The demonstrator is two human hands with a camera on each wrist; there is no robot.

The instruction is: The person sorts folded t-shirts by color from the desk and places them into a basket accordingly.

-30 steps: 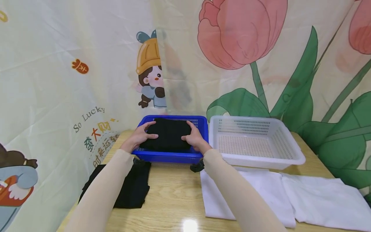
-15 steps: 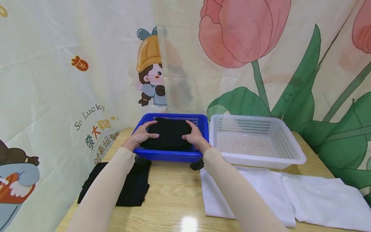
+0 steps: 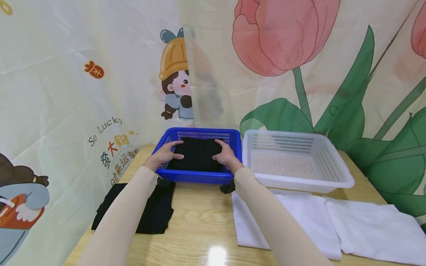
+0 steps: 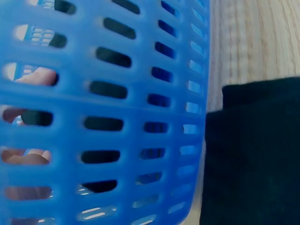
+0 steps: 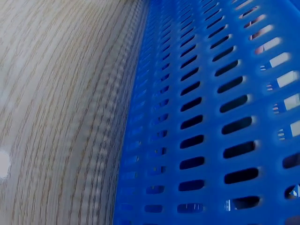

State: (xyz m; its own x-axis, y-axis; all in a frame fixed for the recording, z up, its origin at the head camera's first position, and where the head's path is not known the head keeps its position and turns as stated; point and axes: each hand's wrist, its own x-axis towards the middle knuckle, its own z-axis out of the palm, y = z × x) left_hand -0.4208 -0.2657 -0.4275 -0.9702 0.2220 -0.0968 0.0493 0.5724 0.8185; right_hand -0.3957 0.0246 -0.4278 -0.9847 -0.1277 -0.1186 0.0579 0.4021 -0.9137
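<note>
A folded black cloth [image 3: 199, 156] lies inside the blue slotted basket [image 3: 196, 177] in the head view. My left hand [image 3: 163, 155] grips its left side, thumb and forefinger spread over the top. On the opposite side, my right hand [image 3: 228, 156] holds it in the same way. The other fingers are mostly hidden by cloth and basket. Through the slots of the basket wall [image 4: 70, 104], the left wrist view shows parts of the left fingers [image 4: 37, 77]. Only basket side [image 5: 206, 105] and table fill most of the right wrist view.
A white slotted basket [image 3: 301, 180] stands right of the blue one. Another folded black cloth [image 3: 155, 212] lies at the table's left. Two folded white cloths, one near the middle [image 3: 306, 218] and one farther right [image 3: 376, 227], lie in front. A printed curtain [image 3: 213, 66] hangs behind.
The black cloth sits lower in the blue basket than before, and both hands have gone down with it, still holding its sides. The head view has shifted slightly.
</note>
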